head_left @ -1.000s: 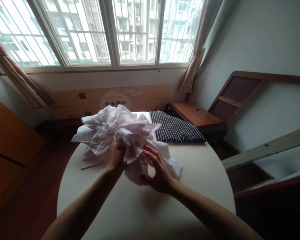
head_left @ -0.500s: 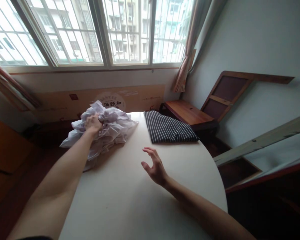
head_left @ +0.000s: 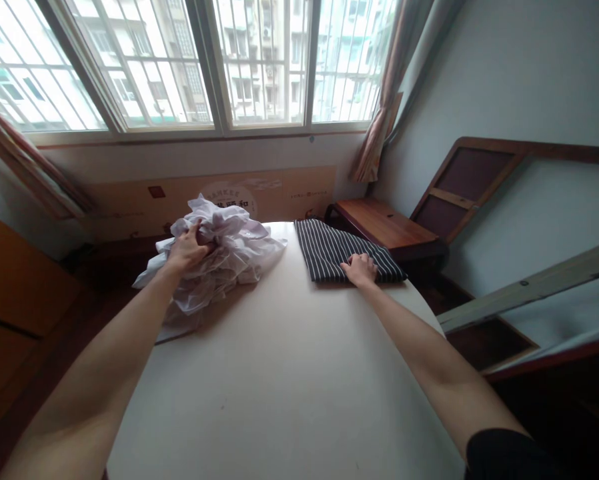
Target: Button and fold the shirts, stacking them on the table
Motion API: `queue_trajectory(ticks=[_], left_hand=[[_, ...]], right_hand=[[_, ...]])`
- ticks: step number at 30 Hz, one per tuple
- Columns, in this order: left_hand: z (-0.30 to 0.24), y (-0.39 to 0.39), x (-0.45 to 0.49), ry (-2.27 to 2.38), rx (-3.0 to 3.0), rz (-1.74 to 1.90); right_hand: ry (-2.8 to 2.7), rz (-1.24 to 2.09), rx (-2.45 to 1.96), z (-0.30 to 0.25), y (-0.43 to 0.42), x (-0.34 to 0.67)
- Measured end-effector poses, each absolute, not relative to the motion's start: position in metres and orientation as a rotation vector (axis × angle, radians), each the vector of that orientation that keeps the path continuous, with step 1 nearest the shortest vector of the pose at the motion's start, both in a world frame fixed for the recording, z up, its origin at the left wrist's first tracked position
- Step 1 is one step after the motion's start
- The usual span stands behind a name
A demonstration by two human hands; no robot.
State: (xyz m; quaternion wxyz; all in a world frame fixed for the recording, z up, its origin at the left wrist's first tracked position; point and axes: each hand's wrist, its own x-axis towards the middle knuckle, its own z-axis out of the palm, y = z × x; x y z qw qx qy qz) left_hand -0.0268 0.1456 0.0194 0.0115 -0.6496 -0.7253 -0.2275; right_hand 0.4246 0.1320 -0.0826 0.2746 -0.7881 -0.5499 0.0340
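A loose heap of crumpled white clothes (head_left: 239,250) lies at the far left of the white round table (head_left: 279,373). My left hand (head_left: 188,248) is sunk into its near left side, thumb and fingers gripping the fabric. To the right, a black cloth with white stripes (head_left: 329,250) lies folded flat near the table's far edge. On its front part rests my right hand (head_left: 362,268), fingers curled onto the cloth. The fingertips are partly hidden, and how much fabric they hold is hard to see.
A wooden bench (head_left: 386,223) stands behind the table at the right, beside a tilted wooden frame (head_left: 469,183) against the wall. A long printed cardboard panel (head_left: 179,193) leans below the barred window. Curtains (head_left: 374,150) hang at both sides.
My right hand has moved forward and right from above the bare tabletop onto the striped cloth, and its fingers have curled. My left hand stays on the white heap. The view has shifted slightly.
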Motion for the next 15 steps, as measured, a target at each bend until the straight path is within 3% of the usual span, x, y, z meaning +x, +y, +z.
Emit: queue_trajectory(ticks=[5,11,15], left_hand=[[0.028,0.127,-0.018,-2.1,-1.889,-0.862],[0.029,0.123,-0.014,-1.995,-1.805,-1.248],[0.024,0.111,0.005,-1.873,-1.8,-1.391]], right_hand=[[-1.444,0.102,-2.075,-0.094,0.134,0.424],[-1.26,0.034,-1.502,-0.076,0.11,0.403],[-1.424,0.023,-1.162,-0.061,0.058,0.375]])
